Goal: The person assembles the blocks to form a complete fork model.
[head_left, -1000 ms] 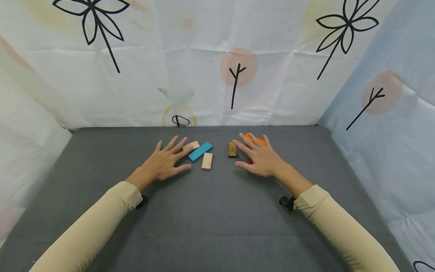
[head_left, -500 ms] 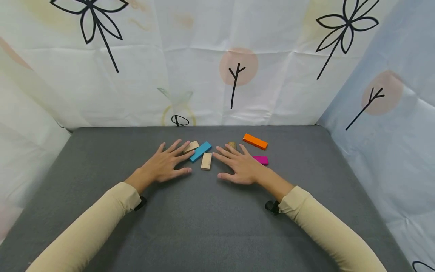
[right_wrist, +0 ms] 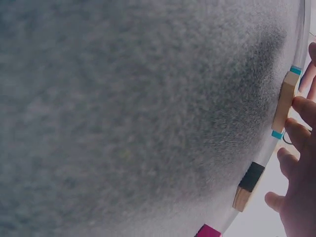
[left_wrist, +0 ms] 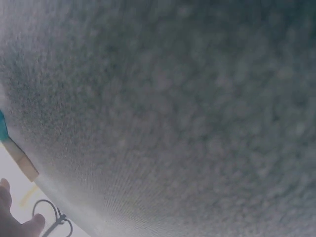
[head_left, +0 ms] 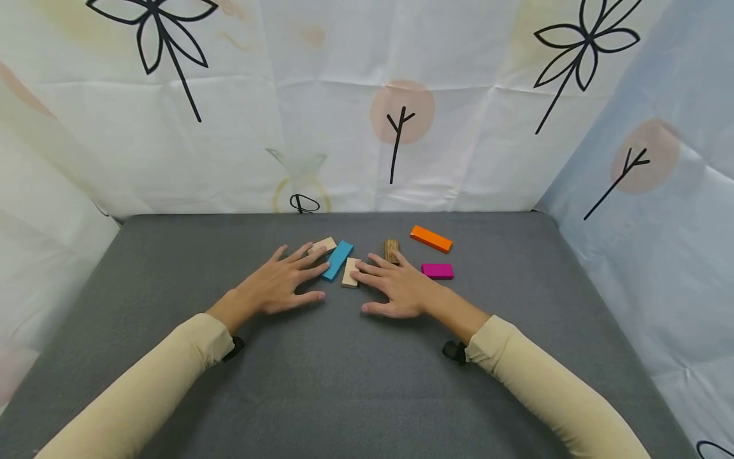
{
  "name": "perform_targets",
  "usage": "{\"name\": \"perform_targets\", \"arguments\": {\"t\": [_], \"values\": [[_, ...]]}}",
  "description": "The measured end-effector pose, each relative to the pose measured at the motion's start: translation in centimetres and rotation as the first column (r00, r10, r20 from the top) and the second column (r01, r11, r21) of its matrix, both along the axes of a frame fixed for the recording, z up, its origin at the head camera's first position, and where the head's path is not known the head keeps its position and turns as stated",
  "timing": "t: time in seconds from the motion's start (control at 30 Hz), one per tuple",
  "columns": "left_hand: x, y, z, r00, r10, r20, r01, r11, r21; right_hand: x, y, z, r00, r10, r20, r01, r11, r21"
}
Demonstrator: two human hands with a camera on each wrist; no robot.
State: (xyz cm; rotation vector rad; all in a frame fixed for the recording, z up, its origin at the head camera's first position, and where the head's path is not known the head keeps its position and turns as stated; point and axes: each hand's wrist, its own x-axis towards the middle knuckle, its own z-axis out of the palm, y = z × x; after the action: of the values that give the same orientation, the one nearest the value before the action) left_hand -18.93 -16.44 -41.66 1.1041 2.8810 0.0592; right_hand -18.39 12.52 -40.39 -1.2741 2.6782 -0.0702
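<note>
A: Centre of the head view, the near pale block (head_left: 347, 276), and the right hand (head_left: 401, 290) is all over its right side! Take that block as the middle of the dial, twelve at the far edge of the table (head_left: 344, 382).

B: Right hand between three and four, fingers spread, nothing gripped. The right wrist view puts fingertips at the block; how hard they press, nobody can tell.

A: Blue block (head_left: 338, 259) just beside it, towards eleven, and the left hand (head_left: 281, 287) is out at nine, fingers splayed, holding nothing.

B: One left fingertip laps the blue block's left edge; touching or just above, it's unclear. Up at ten, the far pale block (head_left: 325, 245) has its near-left corner hidden behind those fingers.

A: Over to two: the brown block (head_left: 391, 247), its near end partly behind a right finger, with the orange block (head_left: 431, 239) farther out, in full sight. Pink block (head_left: 438, 271) at three, and the right wrist view slices it off at its bottom edge.

B: The left wrist view is mostly blurred grey, with only a few fingertips in its corner. Both sleeves (head_left: 137, 389) run out of the head view's bottom edge.
</note>
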Motion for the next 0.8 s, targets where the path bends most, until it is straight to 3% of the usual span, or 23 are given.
{"name": "perform_targets", "arguments": {"t": [0.3,0.53,0.8], "values": [[0.9,0.7,0.0,0.998,-0.057,0.036,0.056,0.998,0.028,0.6,1.3,0.0,0.999,0.004,-0.038,-0.004,1.000,-0.006],[1.3,1.3,0.1,0.994,-0.063,0.094,0.057,0.996,0.061,1.1,2.3,0.2,0.999,0.004,-0.038,-0.004,1.000,-0.021],[1.7,1.6,-0.1,0.992,-0.087,0.096,0.079,0.993,0.085,1.5,3.4,0.3,0.998,0.004,-0.064,-0.007,0.999,-0.041]]}}
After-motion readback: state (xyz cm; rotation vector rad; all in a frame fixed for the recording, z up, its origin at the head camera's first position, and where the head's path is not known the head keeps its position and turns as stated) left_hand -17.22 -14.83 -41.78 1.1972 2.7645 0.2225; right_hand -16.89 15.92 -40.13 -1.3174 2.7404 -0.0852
